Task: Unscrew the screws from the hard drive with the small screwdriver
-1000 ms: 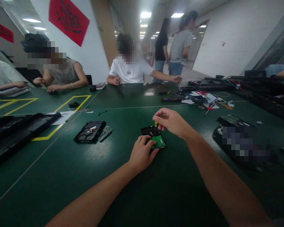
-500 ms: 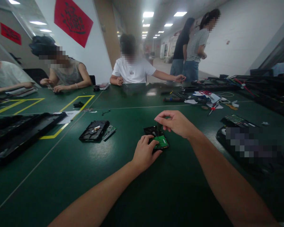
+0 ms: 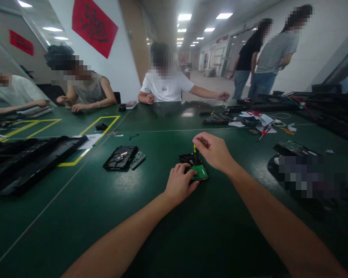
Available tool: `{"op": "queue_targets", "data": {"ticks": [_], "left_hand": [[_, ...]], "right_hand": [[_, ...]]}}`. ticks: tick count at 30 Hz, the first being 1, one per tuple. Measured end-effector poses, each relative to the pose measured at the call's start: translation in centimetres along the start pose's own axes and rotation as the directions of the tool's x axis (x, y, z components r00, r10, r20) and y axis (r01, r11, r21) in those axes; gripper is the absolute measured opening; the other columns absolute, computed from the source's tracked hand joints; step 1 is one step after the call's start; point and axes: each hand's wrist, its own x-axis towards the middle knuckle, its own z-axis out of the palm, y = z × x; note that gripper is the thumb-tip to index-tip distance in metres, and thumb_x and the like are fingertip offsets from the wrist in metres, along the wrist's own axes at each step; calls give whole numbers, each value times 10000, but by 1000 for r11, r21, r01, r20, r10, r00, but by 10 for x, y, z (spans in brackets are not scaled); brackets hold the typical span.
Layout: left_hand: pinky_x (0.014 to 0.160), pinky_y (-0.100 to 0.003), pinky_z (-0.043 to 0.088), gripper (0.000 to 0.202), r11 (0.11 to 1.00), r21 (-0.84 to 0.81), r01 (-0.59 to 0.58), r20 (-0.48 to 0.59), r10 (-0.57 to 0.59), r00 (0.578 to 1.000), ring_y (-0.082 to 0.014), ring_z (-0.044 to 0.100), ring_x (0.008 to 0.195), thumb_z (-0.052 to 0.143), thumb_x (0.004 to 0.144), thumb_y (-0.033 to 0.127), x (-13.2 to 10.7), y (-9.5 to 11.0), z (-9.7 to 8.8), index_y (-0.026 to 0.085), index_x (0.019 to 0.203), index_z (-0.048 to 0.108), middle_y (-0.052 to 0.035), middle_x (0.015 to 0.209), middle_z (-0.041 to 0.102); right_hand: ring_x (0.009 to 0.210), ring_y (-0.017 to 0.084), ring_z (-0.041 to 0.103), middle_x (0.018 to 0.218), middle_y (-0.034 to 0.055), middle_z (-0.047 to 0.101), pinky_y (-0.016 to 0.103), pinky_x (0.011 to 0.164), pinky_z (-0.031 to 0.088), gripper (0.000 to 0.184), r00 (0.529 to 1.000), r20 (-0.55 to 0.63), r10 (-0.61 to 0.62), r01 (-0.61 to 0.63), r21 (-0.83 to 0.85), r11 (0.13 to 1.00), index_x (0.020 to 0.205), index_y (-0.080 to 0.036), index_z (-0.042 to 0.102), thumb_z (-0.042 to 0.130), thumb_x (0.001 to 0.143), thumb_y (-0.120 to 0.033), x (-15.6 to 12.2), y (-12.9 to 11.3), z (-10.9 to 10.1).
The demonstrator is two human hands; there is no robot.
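A hard drive (image 3: 200,172) with a green circuit board lies on the green table in front of me. My left hand (image 3: 181,179) grips its near left side, thumb and fingers pressed on it. Above the drive, my right hand (image 3: 211,148) pinches the top of a screwdriver (image 3: 195,150) with a yellow and dark handle. The screwdriver stands nearly upright, its lower end at the drive by the board's far edge; the exact tip is too small to make out.
A second drive (image 3: 121,157) lies to the left beside a loose circuit board (image 3: 138,160). Long black housings (image 3: 31,164) are at far left. At right are a red screwdriver (image 3: 263,133), cables and a dark device (image 3: 274,166). Several people sit or stand beyond the table.
The view has shifted slightly. My right hand's fingers have changed position, and the screwdriver's yellow handle now shows below them. My left hand stays on the drive. Two standing people have moved right.
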Motion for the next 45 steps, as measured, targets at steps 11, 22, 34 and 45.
{"op": "queue_targets", "data": {"ticks": [11, 22, 34, 45], "left_hand": [[1000, -546, 544, 311, 997, -25, -68, 75, 69, 995, -353, 557, 1260, 787, 919, 381, -5, -12, -22, 265, 1201, 726, -121, 1339, 614], [1041, -538, 535, 346, 989, -88, -119, -3, 119, 993, -337, 555, 1280, 770, 946, 427, -23, -26, -17, 258, 1244, 721, -125, 1366, 616], [1012, -544, 551, 343, 996, -2, -87, -10, 87, 996, -346, 558, 1256, 718, 981, 470, -15, -19, -12, 247, 1241, 733, -141, 1345, 621], [1045, -543, 543, 342, 999, 16, -39, -23, 39, 999, -339, 546, 1276, 725, 978, 462, -11, -28, -12, 266, 1258, 732, -124, 1357, 619]], "right_hand": [[958, 260, 705, 1188, 99, 670, 455, 886, 606, 376, 966, -169, -196, 183, -94, 979, 1303, -266, 594, 721, 966, -371, -32, 30, 16], [966, 249, 727, 1252, 107, 677, 460, 900, 629, 561, 973, -212, -92, 106, 53, 993, 1513, -290, 455, 666, 995, -329, -53, 26, 42], [914, 244, 668, 1191, 99, 618, 439, 839, 608, 406, 945, -264, -193, 173, -99, 980, 1348, -277, 528, 690, 986, -359, -38, 24, 43], [848, 246, 630, 929, 76, 686, 392, 793, 472, 179, 985, -53, -163, 141, -290, 947, 840, -233, 624, 690, 981, -321, 8, -26, 11]]}}
